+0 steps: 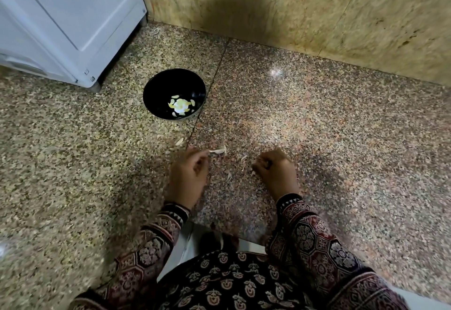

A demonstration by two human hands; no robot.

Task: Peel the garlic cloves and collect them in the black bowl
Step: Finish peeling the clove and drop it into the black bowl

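The left hand (pixel 189 175), just below the centre of the frame, has a narrow grip: its fingertips pinch a pale piece of garlic (pixel 218 151) that sticks out to the right of the hand, too blurred to tell clove from skin. The right hand (pixel 275 168), right of centre and apart from the left, is curled into a loose fist with the knuckles up; whether its grip holds anything cannot be told. Both wrists come out of dark patterned sleeves (pixel 314 234) at the bottom of the frame. Thin scraps of skin (pixel 229 176) lie on the speckled stone counter (pixel 341 138) between the two hands, and one more sits just above the left hand. The black bowl (pixel 156 90) stands on the counter above the left hand, left of centre, with several peeled cloves (pixel 181 105) at its bottom. A white appliance (pixel 73 16) fills the upper left corner, and a beige stone wall (pixel 317 4) runs across the top.
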